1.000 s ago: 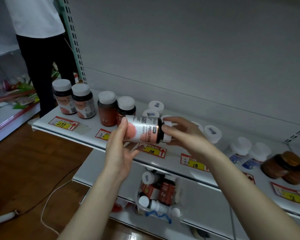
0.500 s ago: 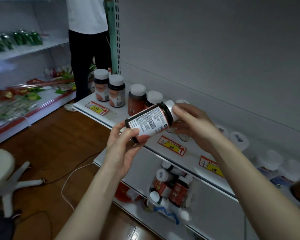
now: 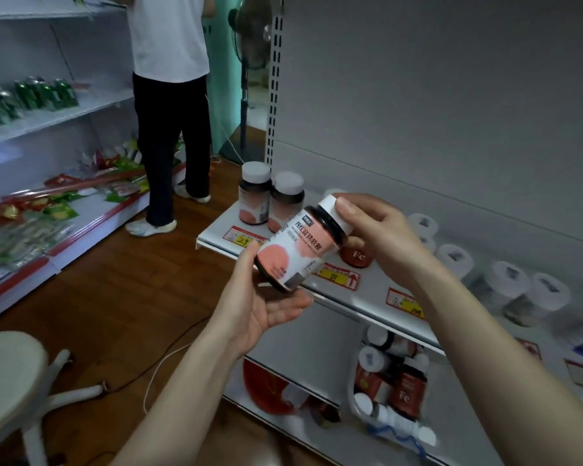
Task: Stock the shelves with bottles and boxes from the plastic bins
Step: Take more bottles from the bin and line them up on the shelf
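I hold a dark bottle with a pink-and-white label and white cap, tilted in front of the white shelf. My right hand grips its cap end. My left hand cups the bottle's base from below, thumb against its side. Two matching bottles stand at the shelf's left end. A red "Fe" bottle shows behind the held one. Several white-capped bottles line the shelf to the right. Under the shelf a clear plastic bin holds more bottles.
A person in a white shirt and dark trousers stands at the far shelving on the left. A white stool is at the lower left. A cable runs over the wooden floor. Snack packets fill the left shelves.
My view has swung left and lower. I have turned the bottle in my hands, so its pink front label faces me instead of the printed back, and its cap end points up-right.
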Demonstrator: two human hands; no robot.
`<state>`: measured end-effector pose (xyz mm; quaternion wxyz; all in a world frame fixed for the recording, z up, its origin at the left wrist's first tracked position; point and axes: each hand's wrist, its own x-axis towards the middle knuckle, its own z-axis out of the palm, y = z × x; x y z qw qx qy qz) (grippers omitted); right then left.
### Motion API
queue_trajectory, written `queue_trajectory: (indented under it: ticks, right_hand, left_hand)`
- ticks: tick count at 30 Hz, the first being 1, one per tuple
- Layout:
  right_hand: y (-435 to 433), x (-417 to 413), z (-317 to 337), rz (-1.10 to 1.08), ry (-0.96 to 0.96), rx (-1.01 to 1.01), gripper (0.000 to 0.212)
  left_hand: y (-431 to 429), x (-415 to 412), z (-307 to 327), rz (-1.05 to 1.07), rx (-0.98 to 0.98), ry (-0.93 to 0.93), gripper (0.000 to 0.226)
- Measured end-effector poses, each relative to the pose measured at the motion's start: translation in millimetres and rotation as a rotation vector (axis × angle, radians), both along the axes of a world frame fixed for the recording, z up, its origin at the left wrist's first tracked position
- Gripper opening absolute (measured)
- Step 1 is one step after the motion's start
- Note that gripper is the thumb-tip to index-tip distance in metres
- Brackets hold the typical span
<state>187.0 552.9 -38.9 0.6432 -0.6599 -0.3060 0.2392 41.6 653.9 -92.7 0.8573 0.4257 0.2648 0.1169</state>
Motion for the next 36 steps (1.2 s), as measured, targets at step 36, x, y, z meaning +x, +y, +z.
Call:
queue_trajectory:
  ticks: [36]
  right_hand:
    - [156.4, 91.0, 47.3, -0.384, -0.499, -0.006, 0.025]
  left_hand:
    - [123.9, 42.8, -92.4, 0.010, 1.606, 0.629, 0.082]
